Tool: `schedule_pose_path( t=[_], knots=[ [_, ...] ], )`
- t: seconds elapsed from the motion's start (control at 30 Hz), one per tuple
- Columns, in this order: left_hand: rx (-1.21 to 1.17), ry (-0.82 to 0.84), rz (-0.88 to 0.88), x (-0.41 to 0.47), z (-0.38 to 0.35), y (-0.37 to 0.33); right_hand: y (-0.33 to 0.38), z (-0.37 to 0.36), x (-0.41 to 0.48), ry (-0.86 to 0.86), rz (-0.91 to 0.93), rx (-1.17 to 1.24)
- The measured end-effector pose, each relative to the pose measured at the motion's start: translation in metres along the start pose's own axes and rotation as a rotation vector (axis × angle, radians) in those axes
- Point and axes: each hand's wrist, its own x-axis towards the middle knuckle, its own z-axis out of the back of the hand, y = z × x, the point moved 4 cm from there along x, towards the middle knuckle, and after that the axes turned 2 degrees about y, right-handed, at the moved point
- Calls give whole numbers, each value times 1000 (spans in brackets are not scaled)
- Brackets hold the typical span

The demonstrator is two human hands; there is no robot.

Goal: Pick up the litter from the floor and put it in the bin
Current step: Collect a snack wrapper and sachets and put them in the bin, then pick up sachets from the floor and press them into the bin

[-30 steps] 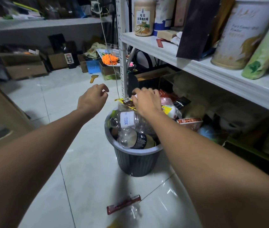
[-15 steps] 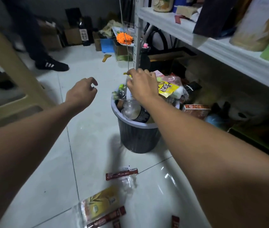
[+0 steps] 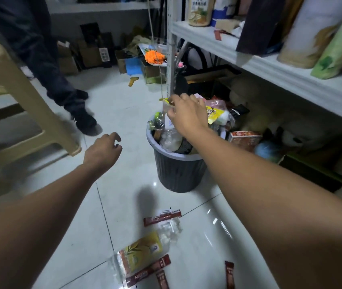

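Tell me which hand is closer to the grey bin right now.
Right. The right hand is above the bin, over its heaped top, pinching a clear wrapper. The left hand hovers apart, off to the bin's left above the floor, holding nothing.

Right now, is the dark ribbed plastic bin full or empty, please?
Full: clear plastic bottles and a yellow wrapper rise above the dark ribbed bin.

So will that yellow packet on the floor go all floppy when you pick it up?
Probably floppy: the yellow packet is thin, clear-edged film lying flat and crinkled. It likely weighs little, since it looks flat and nearly empty. On the glossy floor tile it may slide before you can lift an edge.
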Motion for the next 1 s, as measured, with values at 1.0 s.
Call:
schedule_pose_path(
  t=[1.0],
  knots=[
    [153,502,-494,-267,-261,-145,-153,13,-273,101,-355,-160]
  ],
)
